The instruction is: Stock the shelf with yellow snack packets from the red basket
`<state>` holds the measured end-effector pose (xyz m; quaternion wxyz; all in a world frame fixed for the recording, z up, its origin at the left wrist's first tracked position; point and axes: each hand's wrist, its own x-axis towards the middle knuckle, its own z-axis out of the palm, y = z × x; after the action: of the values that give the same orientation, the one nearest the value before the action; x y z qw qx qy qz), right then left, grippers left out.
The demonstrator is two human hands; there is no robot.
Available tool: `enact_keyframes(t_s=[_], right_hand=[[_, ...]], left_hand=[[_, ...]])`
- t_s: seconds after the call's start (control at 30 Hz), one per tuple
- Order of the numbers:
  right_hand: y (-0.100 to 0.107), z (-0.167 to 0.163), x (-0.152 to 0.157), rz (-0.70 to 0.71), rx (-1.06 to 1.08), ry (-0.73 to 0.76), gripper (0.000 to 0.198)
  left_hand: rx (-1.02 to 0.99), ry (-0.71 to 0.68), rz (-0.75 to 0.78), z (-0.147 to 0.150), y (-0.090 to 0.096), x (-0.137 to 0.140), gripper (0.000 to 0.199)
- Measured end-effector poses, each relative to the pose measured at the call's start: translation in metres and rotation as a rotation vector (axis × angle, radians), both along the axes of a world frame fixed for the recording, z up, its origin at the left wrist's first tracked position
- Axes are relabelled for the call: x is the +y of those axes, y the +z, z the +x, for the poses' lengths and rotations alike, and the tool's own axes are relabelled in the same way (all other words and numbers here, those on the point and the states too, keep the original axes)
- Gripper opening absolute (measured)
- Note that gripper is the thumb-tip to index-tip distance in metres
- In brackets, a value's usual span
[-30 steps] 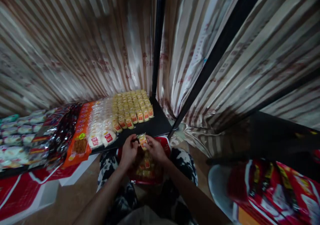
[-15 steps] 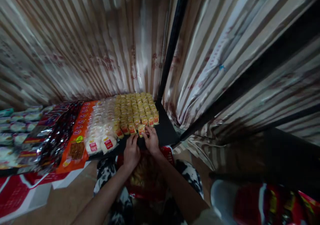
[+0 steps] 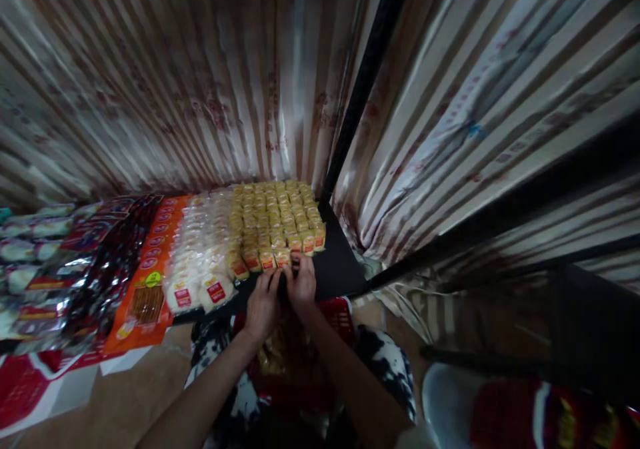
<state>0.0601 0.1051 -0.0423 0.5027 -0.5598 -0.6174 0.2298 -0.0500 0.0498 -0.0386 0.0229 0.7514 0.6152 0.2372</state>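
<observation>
Small yellow snack packets with red labels (image 3: 275, 219) stand in tight rows on a black shelf (image 3: 337, 262). One packet (image 3: 283, 257) at the front of the rows is close to the fingertips of both hands. My right hand (image 3: 301, 286) is at its right front corner, thumb and forefinger apart and seemingly touching it. My left hand (image 3: 263, 306) rests at the shelf's front edge just below the packets, fingers stretched out and holding nothing visible. Below my forearms a red basket (image 3: 343, 316) holds more yellow packets (image 3: 273, 356), partly hidden by my arms.
Left of the yellow rows lie clear bags of white pieces (image 3: 197, 256), orange bags (image 3: 145, 289) and dark shiny packs (image 3: 100, 269). A black post (image 3: 360, 96) rises at the shelf's back corner before a striped curtain (image 3: 200, 89). A red container (image 3: 505, 409) is at lower right.
The packet that was between my right fingers now stands in line with the front packets. My right fingers have spread and shifted slightly right of it. The view has turned a little.
</observation>
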Motion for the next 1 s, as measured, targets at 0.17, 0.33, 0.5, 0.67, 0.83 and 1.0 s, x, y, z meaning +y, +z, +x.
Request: enact_keyframes(t_s=[0.17, 0.33, 0.5, 0.67, 0.83, 1.0], right_hand=[[-0.001, 0.000, -0.003, 0.046, -0.048, -0.080, 0.012], [-0.001, 0.001, -0.005, 0.027, -0.036, -0.015, 0.009], [-0.001, 0.002, -0.007, 0.050, -0.037, 0.047, 0.013], [-0.001, 0.002, -0.007, 0.045, -0.057, 0.021, 0.014], [-0.004, 0.000, -0.005, 0.036, -0.058, 0.007, 0.014], [-0.004, -0.002, -0.004, 0.021, -0.056, 0.009, 0.015]], left_hand=[[0.013, -0.038, 0.044, 0.000, -0.006, 0.001, 0.051], [-0.020, -0.020, 0.068, -0.001, -0.011, 0.002, 0.052], [-0.017, 0.051, 0.115, -0.002, -0.010, 0.003, 0.053], [0.001, 0.033, 0.176, -0.004, -0.010, 0.005, 0.057], [0.042, -0.043, 0.136, -0.005, -0.009, 0.010, 0.053], [0.088, -0.051, 0.037, -0.005, -0.008, 0.012, 0.055]])
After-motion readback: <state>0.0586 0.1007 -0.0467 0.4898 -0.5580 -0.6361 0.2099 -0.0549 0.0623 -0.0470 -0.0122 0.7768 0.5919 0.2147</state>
